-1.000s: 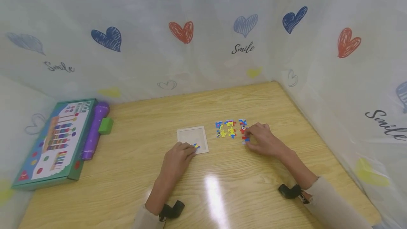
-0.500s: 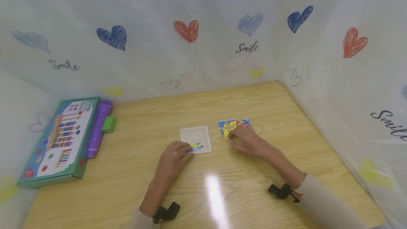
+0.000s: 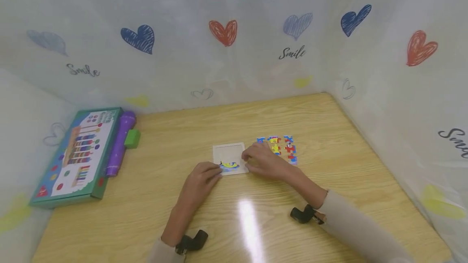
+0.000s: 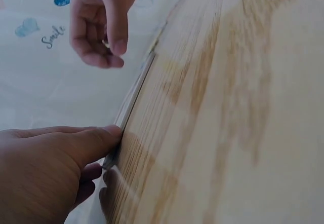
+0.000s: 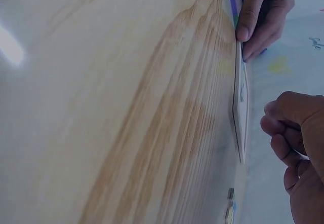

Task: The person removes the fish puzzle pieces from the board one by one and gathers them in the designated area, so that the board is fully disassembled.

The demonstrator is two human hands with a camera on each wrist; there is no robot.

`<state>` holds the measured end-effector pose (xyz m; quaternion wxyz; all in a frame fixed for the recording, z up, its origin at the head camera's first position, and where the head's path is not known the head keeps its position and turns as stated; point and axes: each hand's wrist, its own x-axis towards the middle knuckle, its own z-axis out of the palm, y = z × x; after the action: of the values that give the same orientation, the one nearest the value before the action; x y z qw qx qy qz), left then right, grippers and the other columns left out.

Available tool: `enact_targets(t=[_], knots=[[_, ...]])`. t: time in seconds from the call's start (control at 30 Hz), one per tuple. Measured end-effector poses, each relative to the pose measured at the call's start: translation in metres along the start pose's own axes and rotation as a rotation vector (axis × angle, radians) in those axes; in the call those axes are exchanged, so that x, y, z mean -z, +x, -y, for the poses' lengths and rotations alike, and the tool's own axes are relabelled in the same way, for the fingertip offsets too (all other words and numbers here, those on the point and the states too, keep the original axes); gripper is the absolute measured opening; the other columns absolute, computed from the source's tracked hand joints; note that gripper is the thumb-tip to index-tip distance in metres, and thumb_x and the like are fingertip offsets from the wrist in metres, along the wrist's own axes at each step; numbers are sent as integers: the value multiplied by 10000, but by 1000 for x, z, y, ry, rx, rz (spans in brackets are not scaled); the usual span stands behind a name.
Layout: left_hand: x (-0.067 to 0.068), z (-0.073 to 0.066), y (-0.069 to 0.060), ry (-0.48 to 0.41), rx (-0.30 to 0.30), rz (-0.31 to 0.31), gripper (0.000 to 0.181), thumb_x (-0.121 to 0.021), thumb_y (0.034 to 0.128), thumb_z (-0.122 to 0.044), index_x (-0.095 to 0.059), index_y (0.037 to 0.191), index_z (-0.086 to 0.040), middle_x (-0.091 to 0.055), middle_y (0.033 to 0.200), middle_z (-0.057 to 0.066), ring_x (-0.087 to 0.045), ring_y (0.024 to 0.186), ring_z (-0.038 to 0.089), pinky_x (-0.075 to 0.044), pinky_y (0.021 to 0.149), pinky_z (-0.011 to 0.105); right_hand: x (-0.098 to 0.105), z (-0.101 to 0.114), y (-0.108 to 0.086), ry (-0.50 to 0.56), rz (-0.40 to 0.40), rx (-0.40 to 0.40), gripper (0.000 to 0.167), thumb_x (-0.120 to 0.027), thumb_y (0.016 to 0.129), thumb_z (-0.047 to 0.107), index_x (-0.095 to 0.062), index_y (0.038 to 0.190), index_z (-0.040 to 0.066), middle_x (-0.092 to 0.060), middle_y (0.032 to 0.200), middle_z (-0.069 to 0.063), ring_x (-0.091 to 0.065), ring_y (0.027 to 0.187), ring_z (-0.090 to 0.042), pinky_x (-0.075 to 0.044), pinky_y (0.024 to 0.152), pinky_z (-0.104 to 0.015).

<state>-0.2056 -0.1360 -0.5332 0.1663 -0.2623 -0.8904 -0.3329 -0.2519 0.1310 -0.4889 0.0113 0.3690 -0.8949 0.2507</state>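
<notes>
A square wooden puzzle tray [image 3: 228,146] lies on the table, with a few joined yellow-and-blue puzzle pieces [image 3: 229,166] along its near side. My left hand [image 3: 199,182] holds the tray by its near left corner, thumb against the edge in the right wrist view. Over the tray's right edge is my right hand [image 3: 266,160], its fingers curled and slightly raised in the right wrist view. Whether a piece sits between those fingertips is hidden. Loose jigsaw pieces [image 3: 290,148] lie in rows just beyond the right hand, which covers part of them.
At the far left lies a green-edged game box [image 3: 78,153]. Beside it are a purple microphone-shaped toy [image 3: 120,145] and a green block [image 3: 132,138]. A white curtain [image 3: 175,60] printed with hearts borders the wooden table [image 3: 175,133] at the back and sides.
My right hand has moved left from the loose pieces to the tray's right edge. My left hand has stayed at the tray's corner. The view has shifted slightly.
</notes>
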Motion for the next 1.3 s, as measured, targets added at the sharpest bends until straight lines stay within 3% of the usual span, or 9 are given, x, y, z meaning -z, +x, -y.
enact_targets(t=[0.17,0.33,0.67,0.93,1.3], knots=[[1,-3,2,-8,15,15,180,-801,854,-92,-794,1032,-69,-723,1088,34,-623,1084,216,-511,942,371,-8,4,11,-41,21,2,137,-695,896,82,-685,1032,92,-655,986,48,-523,970,-170,-353,946,-477],[2,-3,0,-6,28,17,191,-805,847,-86,-793,1036,-66,-722,1090,35,-622,1087,213,-510,945,372,-14,6,18,-43,20,16,131,-711,883,75,-697,1011,93,-668,957,43,-508,882,-152,-340,843,-365],[3,-3,0,-22,36,27,191,-794,859,-87,-791,1049,-68,-723,1097,40,-620,1090,219,-503,956,373,-21,8,20,-59,3,39,142,-753,856,84,-711,991,95,-676,903,37,-542,855,-146,-322,835,-377],[2,-3,0,-18,37,25,194,-793,860,-87,-789,1052,-63,-721,1097,33,-615,1090,217,-507,950,368,-25,13,22,-80,3,13,120,-722,846,34,-719,956,83,-684,874,32,-542,832,-147,-345,794,-333],[2,-2,0,-15,29,18,185,-796,856,-79,-792,1040,-64,-718,1092,36,-617,1079,219,-510,944,367,-28,13,21,-22,-2,-11,137,-682,842,-6,-703,969,43,-670,906,-10,-563,866,-161,-484,814,-314]])
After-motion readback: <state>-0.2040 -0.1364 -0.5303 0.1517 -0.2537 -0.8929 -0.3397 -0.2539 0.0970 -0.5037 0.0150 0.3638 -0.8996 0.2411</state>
